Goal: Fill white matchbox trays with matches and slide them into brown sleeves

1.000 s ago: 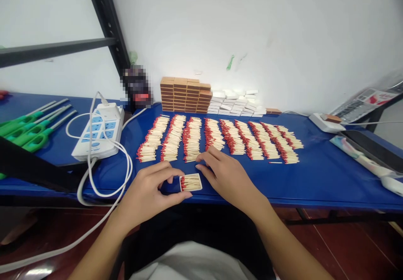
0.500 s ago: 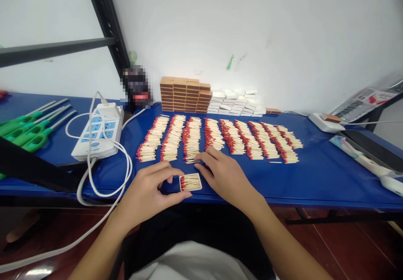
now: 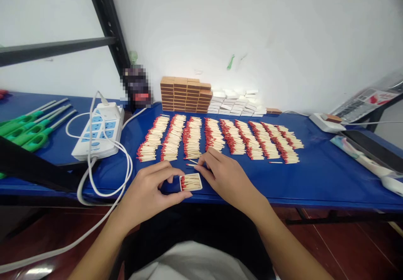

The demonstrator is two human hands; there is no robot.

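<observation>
My left hand (image 3: 155,187) has its thumb and index finger around a small white matchbox tray (image 3: 200,182) at the near edge of the table. Red-headed matches (image 3: 191,182) lie side by side in the tray, heads toward my left hand. Just beyond the tray's right corner, my right hand (image 3: 220,171) pinches two matches (image 3: 190,165) between thumb and fingertips. Their heads point left, a little above the tabletop. Several rows of loose matches (image 3: 192,137) fan across the table past my hands.
Brown matchboxes (image 3: 185,95) stand stacked against the wall beside a pile of white trays (image 3: 234,103). To the left are a power strip (image 3: 100,133) with looped white cables and green-handled tools (image 3: 31,135). A dark phone-like object (image 3: 367,145) lies on the right of the blue table (image 3: 315,183).
My right hand has drawn the two matches away from the near end of the third row, slightly toward the tray. My left hand and the tray have stayed in place.
</observation>
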